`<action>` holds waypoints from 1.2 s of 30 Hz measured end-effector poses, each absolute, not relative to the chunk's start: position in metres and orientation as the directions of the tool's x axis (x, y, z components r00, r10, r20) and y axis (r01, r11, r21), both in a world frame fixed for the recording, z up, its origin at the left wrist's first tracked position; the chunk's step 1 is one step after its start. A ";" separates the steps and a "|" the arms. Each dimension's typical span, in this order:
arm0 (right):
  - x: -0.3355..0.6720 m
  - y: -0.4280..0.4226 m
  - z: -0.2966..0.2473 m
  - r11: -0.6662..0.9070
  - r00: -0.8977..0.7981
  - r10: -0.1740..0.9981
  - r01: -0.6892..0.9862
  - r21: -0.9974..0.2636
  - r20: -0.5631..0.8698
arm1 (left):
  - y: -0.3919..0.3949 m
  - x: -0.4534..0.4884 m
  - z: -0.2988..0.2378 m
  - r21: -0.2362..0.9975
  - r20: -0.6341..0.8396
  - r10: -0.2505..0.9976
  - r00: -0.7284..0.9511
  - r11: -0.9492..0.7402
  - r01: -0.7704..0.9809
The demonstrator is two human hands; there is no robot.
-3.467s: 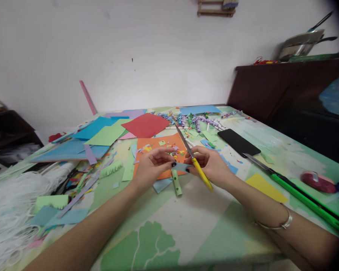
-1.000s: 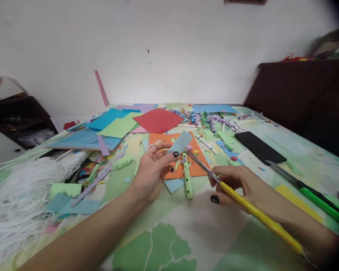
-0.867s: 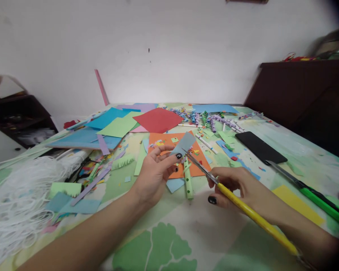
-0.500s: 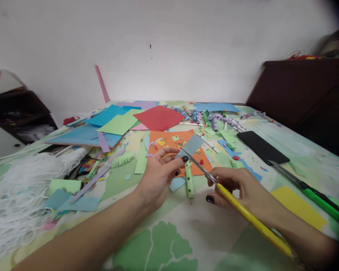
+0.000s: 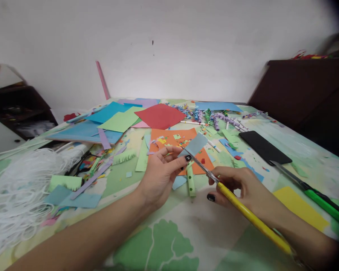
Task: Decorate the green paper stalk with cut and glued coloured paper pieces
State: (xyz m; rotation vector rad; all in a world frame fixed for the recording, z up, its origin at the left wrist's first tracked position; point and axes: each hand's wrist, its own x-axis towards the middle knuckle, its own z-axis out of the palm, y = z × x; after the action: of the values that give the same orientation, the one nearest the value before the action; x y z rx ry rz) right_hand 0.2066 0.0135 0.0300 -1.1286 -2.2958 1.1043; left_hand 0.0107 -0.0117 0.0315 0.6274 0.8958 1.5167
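Observation:
Between the thumb and fingers of my left hand (image 5: pixel 165 171) is pinched a small grey-blue piece of paper (image 5: pixel 197 143). My right hand (image 5: pixel 238 184) grips scissors with yellow handles (image 5: pixel 243 209). Their metal blades lie along the lower edge of the blue paper, close to my left thumb. Below the blades, a green paper roll with dark dots (image 5: pixel 191 180) lies on the table. Behind the hands is an orange sheet (image 5: pixel 172 134) scattered with coloured paper scraps.
White cord (image 5: pixel 25 188) is heaped at the left. A red sheet (image 5: pixel 160 116) tops other coloured papers at the back. On the right are a black phone (image 5: pixel 264 147), green-handled scissors (image 5: pixel 322 201) and a yellow sheet (image 5: pixel 301 209). Curled paper rolls (image 5: pixel 216 121) lie behind.
The view has shifted slightly. My hands, the blue paper and the scissors keep nearly the same places relative to each other.

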 end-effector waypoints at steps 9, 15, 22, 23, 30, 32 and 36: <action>0.206 0.014 0.029 0.411 -0.619 0.785 0.513 -0.754 0.006 | -0.013 0.010 0.032 0.817 -0.112 0.983 -0.147 0.007 -0.577; 0.206 0.014 0.031 0.417 -0.606 0.796 0.522 -0.743 0.021 | -0.013 0.010 0.034 0.817 -0.126 0.980 -0.152 0.016 -0.576; 0.205 0.014 0.030 0.424 -0.591 0.806 0.535 -0.730 0.036 | -0.013 0.010 0.033 0.815 -0.124 0.980 -0.154 0.012 -0.580; 0.205 0.014 0.030 0.427 -0.588 0.808 0.540 -0.725 0.038 | -0.013 0.010 0.033 0.814 -0.124 0.980 -0.153 0.013 -0.580; 0.207 0.015 0.029 0.442 -0.584 0.810 0.545 -0.712 0.056 | -0.012 0.009 0.032 0.812 -0.119 0.982 -0.150 0.009 -0.583; 0.207 0.016 0.029 0.448 -0.585 0.809 0.545 -0.708 0.061 | -0.012 0.009 0.033 0.811 -0.119 0.982 -0.146 0.011 -0.585; 0.206 0.016 0.031 0.459 -0.583 0.810 0.558 -0.691 0.066 | -0.013 0.009 0.033 0.810 -0.129 0.981 -0.143 0.021 -0.586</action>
State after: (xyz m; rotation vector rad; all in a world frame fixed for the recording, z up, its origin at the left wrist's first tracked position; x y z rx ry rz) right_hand 0.2062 0.0157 0.0310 -1.1523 -2.3257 0.8907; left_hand 0.0088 -0.0126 0.0333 0.5943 0.8912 1.5074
